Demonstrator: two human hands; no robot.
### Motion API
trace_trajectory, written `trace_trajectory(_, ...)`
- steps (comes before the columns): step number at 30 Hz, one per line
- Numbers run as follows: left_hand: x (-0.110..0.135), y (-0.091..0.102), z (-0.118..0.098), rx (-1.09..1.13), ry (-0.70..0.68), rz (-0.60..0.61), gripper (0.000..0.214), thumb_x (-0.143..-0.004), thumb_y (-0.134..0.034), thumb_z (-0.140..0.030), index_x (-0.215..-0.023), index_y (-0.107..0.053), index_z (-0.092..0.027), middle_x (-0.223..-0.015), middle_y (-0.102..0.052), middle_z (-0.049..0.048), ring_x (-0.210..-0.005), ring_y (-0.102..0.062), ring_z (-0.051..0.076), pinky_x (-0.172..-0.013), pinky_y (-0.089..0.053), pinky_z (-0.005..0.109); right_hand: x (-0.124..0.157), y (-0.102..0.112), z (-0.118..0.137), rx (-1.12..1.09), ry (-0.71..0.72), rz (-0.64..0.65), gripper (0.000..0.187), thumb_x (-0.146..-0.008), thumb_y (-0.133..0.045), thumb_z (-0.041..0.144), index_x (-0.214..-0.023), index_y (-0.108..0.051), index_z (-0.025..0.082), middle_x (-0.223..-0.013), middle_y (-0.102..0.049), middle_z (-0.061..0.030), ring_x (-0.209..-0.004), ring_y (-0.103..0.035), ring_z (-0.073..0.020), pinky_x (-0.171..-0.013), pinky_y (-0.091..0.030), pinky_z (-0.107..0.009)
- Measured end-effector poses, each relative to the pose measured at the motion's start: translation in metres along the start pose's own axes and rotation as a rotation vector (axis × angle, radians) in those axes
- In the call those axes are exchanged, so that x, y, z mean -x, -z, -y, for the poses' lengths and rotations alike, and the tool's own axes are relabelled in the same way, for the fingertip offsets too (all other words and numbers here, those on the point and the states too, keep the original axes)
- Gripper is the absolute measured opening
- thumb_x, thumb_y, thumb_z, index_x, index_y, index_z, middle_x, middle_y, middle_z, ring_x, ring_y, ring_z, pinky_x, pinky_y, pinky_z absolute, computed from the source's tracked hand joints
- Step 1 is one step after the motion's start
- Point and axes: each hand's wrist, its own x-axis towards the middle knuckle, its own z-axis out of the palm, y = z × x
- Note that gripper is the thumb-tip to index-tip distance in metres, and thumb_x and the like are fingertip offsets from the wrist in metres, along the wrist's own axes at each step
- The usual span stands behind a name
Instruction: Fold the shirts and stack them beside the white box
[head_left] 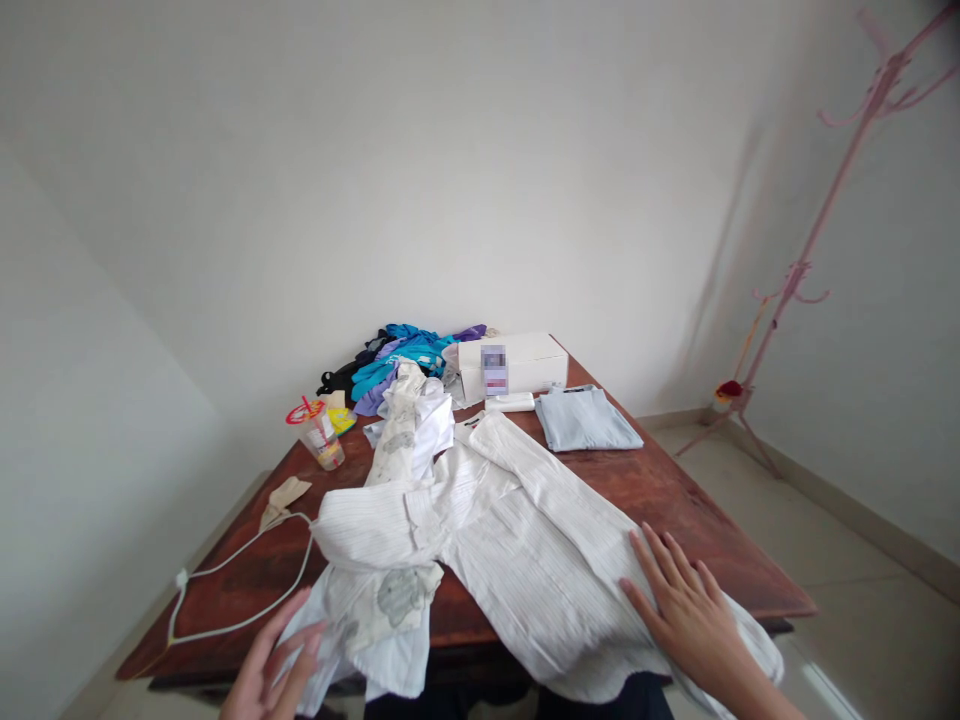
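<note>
A person's two bare hands work over a white ribbed shirt [555, 560], which lies spread on the near half of a dark red wooden surface [697, 540], its collar pointing away and its hem hanging over the near edge. The right hand [679, 590] rests on one sleeve with its fingers spread and nothing gripped; this seems to keep the sleeve straight along the shirt's side. The left hand [277, 660] hovers at the near left, its fingers loosely curved and parted, apparently gripping nothing; whether they touch the cloth beside them I cannot tell. The other sleeve stretches out left, over a pale garment with grey animal prints [401, 600], which probably props it up a little. A white hanger [240, 627] lies left of the cloth, near a plastic cup [326, 445]. Farther back sit a heap of coloured clothes [405, 360], a white box [536, 365] and a neatly folded light blue garment [589, 422], set aside perhaps to leave the shirt room
</note>
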Motion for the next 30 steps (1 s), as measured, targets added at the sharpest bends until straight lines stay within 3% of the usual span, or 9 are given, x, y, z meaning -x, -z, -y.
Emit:
trace_trajectory(4, -0.038, -0.004, -0.019, -0.075, -0.024, -0.128, 0.104, -0.064, -0.081, -0.063, -0.152, -0.04, -0.027, -0.151, -0.051, 0.0147, -0.105, -0.071, 0.03, -0.075, -0.063, 0.033, -0.001, 0.003, 0.0, 0.002, -0.011, 0.027, 0.074, -0.096, -0.029, 0.062, -0.154, -0.043, 0.018, -0.163, -0.033, -0.0073, -0.151, -0.029, -0.0338, -0.119, -0.025, -0.058)
trace_trajectory(6, -0.051, -0.009, -0.029, -0.119, -0.009, -0.071, 0.11, -0.063, -0.08, -0.065, -0.155, -0.035, -0.026, -0.153, -0.048, 0.0172, -0.093, -0.073, 0.026, -0.067, -0.061, 0.031, -0.002, 0.005, 0.001, 0.008, -0.015, 0.042, 0.074, -0.096, -0.028, 0.061, -0.154, -0.042, 0.018, -0.164, -0.032, -0.0071, -0.151, -0.028, -0.0335, -0.119, -0.025, -0.058)
trace_trajectory(10, -0.062, -0.018, -0.037, -0.216, -0.011, 0.061, 0.112, -0.063, -0.076, -0.07, -0.152, -0.039, -0.014, -0.116, -0.073, 0.0146, -0.071, -0.069, 0.021, -0.066, -0.057, 0.032, -0.003, 0.011, 0.002, 0.021, -0.016, 0.08, 0.072, -0.097, -0.028, 0.06, -0.155, -0.041, 0.019, -0.164, -0.031, -0.0075, -0.151, -0.028, -0.0335, -0.12, -0.024, -0.057)
trace_trajectory(13, -0.064, -0.023, -0.032, -0.294, -0.077, 0.118, 0.098, -0.066, -0.072, -0.072, -0.142, -0.053, -0.013, -0.095, -0.075, 0.0079, -0.074, -0.067, 0.022, -0.075, -0.056, 0.034, -0.003, 0.015, 0.002, 0.027, -0.02, 0.107, 0.072, -0.097, -0.029, 0.061, -0.156, -0.04, 0.019, -0.164, -0.031, -0.0076, -0.151, -0.028, -0.0331, -0.12, -0.024, -0.057)
trace_trajectory(16, -0.066, -0.026, -0.024, -0.272, -0.1, 0.191, 0.086, -0.072, -0.07, -0.068, -0.138, -0.054, -0.015, -0.111, -0.072, 0.0119, -0.086, -0.069, 0.024, -0.084, -0.056, 0.037, -0.003, 0.017, 0.003, 0.034, -0.026, 0.117, 0.072, -0.098, -0.028, 0.061, -0.156, -0.039, 0.02, -0.164, -0.031, -0.0073, -0.152, -0.027, -0.0326, -0.12, -0.024, -0.056)
trace_trajectory(21, -0.068, -0.021, -0.007, -0.415, -0.195, 0.029, 0.09, -0.07, -0.07, -0.067, -0.142, -0.047, -0.017, -0.132, -0.062, 0.019, -0.077, -0.069, 0.023, -0.082, -0.058, 0.043, -0.003, 0.015, 0.002, 0.049, -0.024, 0.107, 0.073, -0.098, -0.025, 0.06, -0.156, -0.04, 0.018, -0.164, -0.03, -0.009, -0.152, -0.027, -0.0332, -0.12, -0.023, -0.057)
trace_trajectory(24, -0.062, -0.015, 0.009, -0.542, -0.169, 0.071, 0.097, -0.067, -0.073, -0.068, -0.143, -0.046, -0.014, -0.134, -0.061, 0.0216, -0.085, -0.07, 0.029, -0.082, -0.058, 0.045, -0.002, 0.015, 0.002, 0.046, -0.02, 0.105, 0.073, -0.098, -0.024, 0.06, -0.156, -0.039, 0.018, -0.165, -0.031, -0.0085, -0.152, -0.025, -0.0326, -0.12, -0.022, -0.056)
trace_trajectory(27, -0.059, -0.014, 0.02, -0.518, -0.123, 0.106, 0.113, -0.067, -0.075, -0.064, -0.156, -0.027, -0.014, -0.14, -0.058, 0.0225, -0.085, -0.07, 0.028, -0.081, -0.058, 0.044, -0.002, 0.016, 0.002, 0.05, -0.02, 0.114, 0.073, -0.098, -0.024, 0.06, -0.157, -0.037, 0.019, -0.165, -0.031, -0.008, -0.153, -0.024, -0.032, -0.12, -0.022, -0.056)
trace_trajectory(30, -0.064, -0.016, 0.016, -0.343, -0.094, 0.072, 0.119, -0.07, -0.077, -0.056, -0.161, -0.01, -0.018, -0.144, -0.055, 0.0222, -0.08, -0.069, 0.022, -0.076, -0.059, 0.04, -0.003, 0.02, 0.003, 0.052, -0.031, 0.14, 0.072, -0.099, -0.024, 0.059, -0.157, -0.037, 0.019, -0.165, -0.031, -0.0077, -0.153, -0.024, -0.0315, -0.12, -0.023, -0.056)
